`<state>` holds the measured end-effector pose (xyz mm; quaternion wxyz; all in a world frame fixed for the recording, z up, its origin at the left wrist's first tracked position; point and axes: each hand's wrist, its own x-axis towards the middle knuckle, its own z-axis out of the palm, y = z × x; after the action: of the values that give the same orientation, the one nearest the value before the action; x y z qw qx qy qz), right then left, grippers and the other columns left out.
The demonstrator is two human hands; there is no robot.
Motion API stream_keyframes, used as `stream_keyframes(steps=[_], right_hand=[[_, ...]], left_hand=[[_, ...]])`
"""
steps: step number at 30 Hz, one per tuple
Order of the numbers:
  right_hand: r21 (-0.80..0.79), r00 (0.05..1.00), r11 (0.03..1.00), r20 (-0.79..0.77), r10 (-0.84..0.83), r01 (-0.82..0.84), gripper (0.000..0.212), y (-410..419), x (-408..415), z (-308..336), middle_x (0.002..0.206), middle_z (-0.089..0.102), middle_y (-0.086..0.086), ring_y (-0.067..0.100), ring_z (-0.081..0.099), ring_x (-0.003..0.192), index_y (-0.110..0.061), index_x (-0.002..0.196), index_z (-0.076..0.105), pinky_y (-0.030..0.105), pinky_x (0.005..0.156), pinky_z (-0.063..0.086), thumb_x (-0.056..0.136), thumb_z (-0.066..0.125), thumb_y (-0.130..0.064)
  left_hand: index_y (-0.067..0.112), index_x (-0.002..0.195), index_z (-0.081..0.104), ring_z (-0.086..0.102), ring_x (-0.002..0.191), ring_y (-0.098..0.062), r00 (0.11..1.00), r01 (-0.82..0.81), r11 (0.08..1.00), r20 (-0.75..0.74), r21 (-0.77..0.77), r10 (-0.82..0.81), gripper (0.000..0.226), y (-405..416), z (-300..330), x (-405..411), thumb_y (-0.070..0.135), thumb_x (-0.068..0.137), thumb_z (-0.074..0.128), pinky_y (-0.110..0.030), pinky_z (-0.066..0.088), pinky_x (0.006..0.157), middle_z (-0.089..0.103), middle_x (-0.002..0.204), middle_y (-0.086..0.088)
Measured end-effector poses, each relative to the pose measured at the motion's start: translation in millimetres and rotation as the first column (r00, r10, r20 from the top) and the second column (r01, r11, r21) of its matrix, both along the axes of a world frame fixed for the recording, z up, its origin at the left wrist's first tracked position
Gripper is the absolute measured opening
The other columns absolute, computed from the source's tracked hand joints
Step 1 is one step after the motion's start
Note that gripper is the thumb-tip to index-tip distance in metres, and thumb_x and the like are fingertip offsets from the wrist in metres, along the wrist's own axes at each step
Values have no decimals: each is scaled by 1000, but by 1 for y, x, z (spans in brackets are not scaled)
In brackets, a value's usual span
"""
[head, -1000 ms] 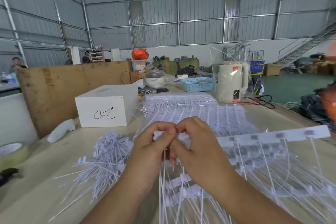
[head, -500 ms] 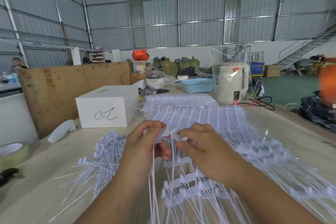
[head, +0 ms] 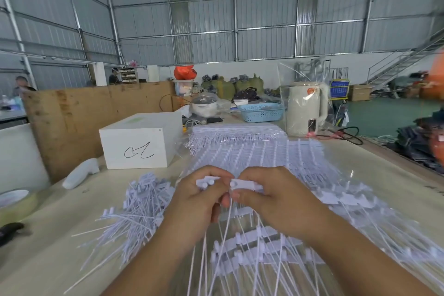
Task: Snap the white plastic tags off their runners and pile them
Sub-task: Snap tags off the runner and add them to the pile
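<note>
- The left hand and the right hand meet over the middle of the table, each pinching one end of a short white strip of tags; the grips sit close together, probably so the plastic bends and breaks right at the joint between them.
- The left hand's fingers are curled, thumb and forefinger closed on the left piece of the strip; the right hand's fingers are likewise curled, thumb tip pressed under the right piece; neither hand is slack.
- Both forearms come in from the near edge and angle toward each other, wrists raised off the table, knuckles facing up and away.
- Thin white tails hang from the held strip down toward the near edge, between the two arms.
- The pile of loose tags lies just left of the left hand, near enough for a short drop; that side seems chosen as the finished side.
- Unbroken runners fan out beneath and to the right of the hands, with a bagged stack farther back.
- A white box stands far left of the work.
- Many runners are left, so the job looks far from finished.
</note>
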<state>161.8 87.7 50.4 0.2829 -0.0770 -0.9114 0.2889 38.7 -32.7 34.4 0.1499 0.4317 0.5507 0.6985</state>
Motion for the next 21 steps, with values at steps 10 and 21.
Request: stream_keyframes(steps=[10,21], right_hand=[[205,960,950,-199,-196,237,22,-26,-11,-5,58,43,-11,17,52,61,-29,77,47,32,57,38,96,50,-40],[157,997,985,-50,-60,68,18,-19,5,8,58,51,-12,4,49,54,-41,103,40,27,52,38,92,51,-50]], left_hand=[[16,71,70,36,40,-11,910,-91,986,414,143,24,18,6,2,12,9,85,61,-16,26,38,51,54,-6],[18,92,71,48,46,-13,930,-8,999,368,35,-5,15,-4,11,-1,14,93,57,-22,36,39,62,66,-4]])
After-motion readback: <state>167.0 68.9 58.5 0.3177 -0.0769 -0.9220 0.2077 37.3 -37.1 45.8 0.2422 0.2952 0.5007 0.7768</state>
